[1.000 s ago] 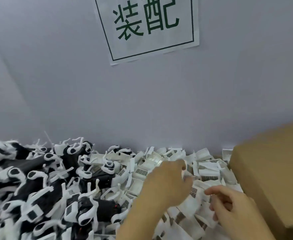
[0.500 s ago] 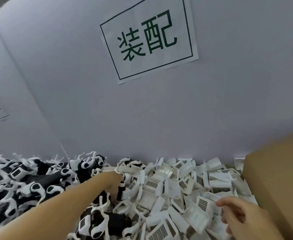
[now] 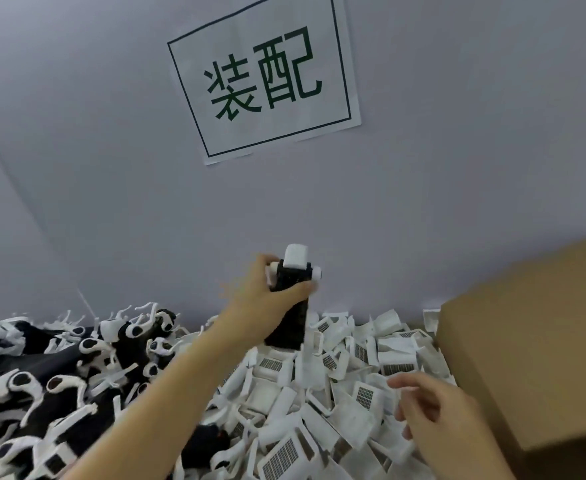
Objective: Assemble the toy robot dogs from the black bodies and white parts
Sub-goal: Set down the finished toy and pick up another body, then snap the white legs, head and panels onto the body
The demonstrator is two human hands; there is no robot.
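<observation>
— Two hands show. What does the left hand (image 3: 263, 299) have?

— It grips a black body (image 3: 289, 311), fingers and thumb curled round its upper half. The body stands nearly upright in the air, above the heaps, with a white block on its top end and white round bits at either side just under that block.

— And the right hand (image 3: 433, 414)?

— Low at the right, above the white parts. Its fingers are bent, and something small and white seems to sit at the fingertips, but the hand is blurred, so I cannot tell whether it pinches anything.

— What lies under them?

— A heap of loose white parts (image 3: 319, 403), many with a small dark grid panel on one face, spread from the middle to the right. The lifted body's lower end hangs just over the back of that heap.

— To the left?

— A pile of toy dogs (image 3: 59, 368), black bodies with white legs and white-ringed joints, tangled over one another. It meets the white heap near the left forearm. One black piece (image 3: 205, 445) lies half buried among the white parts close to that forearm.

— Further out?

— A brown cardboard box (image 3: 533, 341) stands at the right, touching the white heap's edge. Behind everything is a pale grey wall (image 3: 457, 168) with a white paper sign (image 3: 263, 77), black-bordered, bearing two dark green characters.
</observation>
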